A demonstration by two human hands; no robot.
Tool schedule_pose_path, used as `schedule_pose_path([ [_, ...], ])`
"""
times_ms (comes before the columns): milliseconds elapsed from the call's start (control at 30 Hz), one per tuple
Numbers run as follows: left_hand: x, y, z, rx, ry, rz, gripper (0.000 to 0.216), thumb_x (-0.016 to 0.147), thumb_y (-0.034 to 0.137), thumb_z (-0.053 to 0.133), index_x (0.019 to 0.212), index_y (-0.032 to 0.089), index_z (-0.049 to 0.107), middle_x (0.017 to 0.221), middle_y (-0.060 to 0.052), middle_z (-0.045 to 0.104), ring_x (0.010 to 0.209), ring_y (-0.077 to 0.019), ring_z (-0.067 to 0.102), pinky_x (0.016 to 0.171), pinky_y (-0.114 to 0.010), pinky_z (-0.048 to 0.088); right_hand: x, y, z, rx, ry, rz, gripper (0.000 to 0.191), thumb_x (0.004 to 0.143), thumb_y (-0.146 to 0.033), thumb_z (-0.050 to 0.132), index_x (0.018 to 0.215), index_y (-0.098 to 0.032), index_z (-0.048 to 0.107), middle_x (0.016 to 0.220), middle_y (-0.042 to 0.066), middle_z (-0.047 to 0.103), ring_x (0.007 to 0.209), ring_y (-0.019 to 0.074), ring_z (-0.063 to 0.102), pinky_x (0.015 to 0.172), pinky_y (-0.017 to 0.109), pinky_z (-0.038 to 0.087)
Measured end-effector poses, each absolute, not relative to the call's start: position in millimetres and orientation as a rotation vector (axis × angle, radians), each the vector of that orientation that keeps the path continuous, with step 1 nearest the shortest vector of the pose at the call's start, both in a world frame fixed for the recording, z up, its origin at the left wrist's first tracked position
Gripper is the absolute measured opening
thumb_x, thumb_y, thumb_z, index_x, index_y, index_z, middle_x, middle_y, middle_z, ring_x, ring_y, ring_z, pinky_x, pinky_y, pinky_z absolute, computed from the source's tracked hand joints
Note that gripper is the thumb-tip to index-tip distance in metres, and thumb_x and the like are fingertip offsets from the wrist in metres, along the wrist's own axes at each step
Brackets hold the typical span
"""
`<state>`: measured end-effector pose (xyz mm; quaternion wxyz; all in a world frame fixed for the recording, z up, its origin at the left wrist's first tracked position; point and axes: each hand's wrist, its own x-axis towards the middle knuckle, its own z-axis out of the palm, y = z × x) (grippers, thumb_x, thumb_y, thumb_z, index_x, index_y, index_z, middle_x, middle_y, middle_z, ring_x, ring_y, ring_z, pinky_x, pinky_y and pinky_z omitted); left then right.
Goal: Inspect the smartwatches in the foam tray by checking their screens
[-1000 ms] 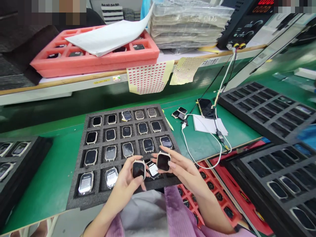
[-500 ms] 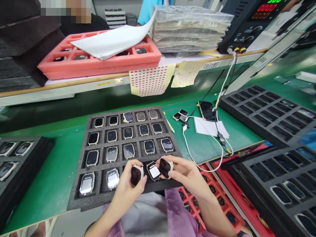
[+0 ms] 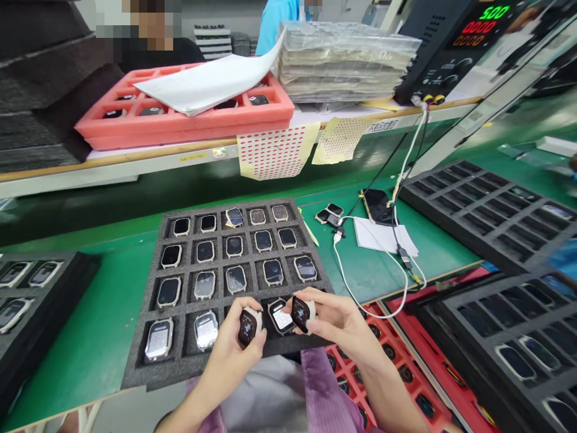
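My left hand (image 3: pixel 241 340) is closed round a smartwatch case (image 3: pixel 249 326) without straps, its screen lit with a small picture. A second smartwatch case (image 3: pixel 302 313), also lit, is pinched in my right hand (image 3: pixel 340 319). Both are held over the front row of a dark grey foam tray (image 3: pixel 180 330). Between my hands, a watch with a bright white screen (image 3: pixel 281 315) lies in its compartment. Two more front-row watches, one at far left (image 3: pixel 159 340) and one beside it (image 3: pixel 206 329), show light screens. Watches in the rows behind have dark or dim screens.
Right of the tray, a white cable (image 3: pixel 342 264), small watches (image 3: pixel 329 213), a phone (image 3: pixel 377 205) and white paper (image 3: pixel 383 236) lie on the green mat. More foam trays (image 3: pixel 487 210) stand at both sides. A shelf holds a pink foam tray (image 3: pixel 189 133) and a power supply (image 3: pixel 444 51).
The screens of both held watches were dark and now show a small picture with text. My hands tilt the watches slightly, staying almost in place. The camera view has shifted a little.
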<state>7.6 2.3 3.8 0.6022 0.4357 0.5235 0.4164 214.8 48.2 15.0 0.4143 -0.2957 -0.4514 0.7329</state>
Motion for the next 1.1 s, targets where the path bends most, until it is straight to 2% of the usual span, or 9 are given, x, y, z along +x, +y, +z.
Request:
schedule_pose_path([
  [100,6.8,1.5,4.0,1.008,1.210,0.988,0.027,0.080,0.023,0.061,0.104,0.022,0.049,0.077,0.003,0.046,0.055,-0.0099,0.039,0.051,-0.020,0.035,215.7,48.2,14.7,-0.762,-1.133,1.842,0.034,0.078,-0.022,0.073,0.112,-0.021,0.068,0.104,0.010,0.067,0.085,0.0207,0.065,0.072,0.034,0.057],
  [267,6.4,0.3,1.9,1.023,1.221,0.949,0.022,0.081,0.023,0.060,0.100,0.022,0.048,0.072,0.005,0.042,0.051,-0.0088,0.034,0.047,-0.019,0.031,217.6,48.5,12.6,-0.766,-1.153,1.860,0.036,0.078,-0.021,0.073,0.114,-0.021,0.067,0.101,0.010,0.068,0.083,0.0208,0.065,0.071,0.034,0.057],
  [567,7.7,1.0,4.2,1.011,1.254,0.964,0.023,0.078,0.021,0.061,0.098,0.022,0.050,0.074,0.004,0.045,0.053,-0.0093,0.036,0.048,-0.020,0.029,218.1,47.9,12.3,-0.757,-1.163,1.846,0.035,0.079,-0.022,0.072,0.114,-0.023,0.068,0.099,0.009,0.068,0.080,0.0190,0.065,0.070,0.032,0.056],
  [933,6.0,-0.2,-0.6,1.135,1.275,1.027,0.022,0.078,0.015,0.059,0.097,0.023,0.051,0.080,0.003,0.047,0.071,-0.0125,0.046,0.063,-0.020,0.038,217.1,47.5,14.7,-0.746,-1.158,1.841,0.034,0.080,-0.018,0.071,0.114,-0.022,0.068,0.101,0.008,0.066,0.086,0.0196,0.065,0.073,0.031,0.057],
  [1100,7.1,-0.7,1.1,1.039,1.283,1.009,0.026,0.080,0.021,0.059,0.104,0.023,0.050,0.078,0.003,0.048,0.058,-0.0097,0.042,0.053,-0.020,0.036,218.1,46.7,13.4,-0.766,-1.147,1.820,0.035,0.081,-0.020,0.071,0.115,-0.021,0.067,0.101,0.009,0.068,0.082,0.0191,0.065,0.072,0.032,0.057],
])
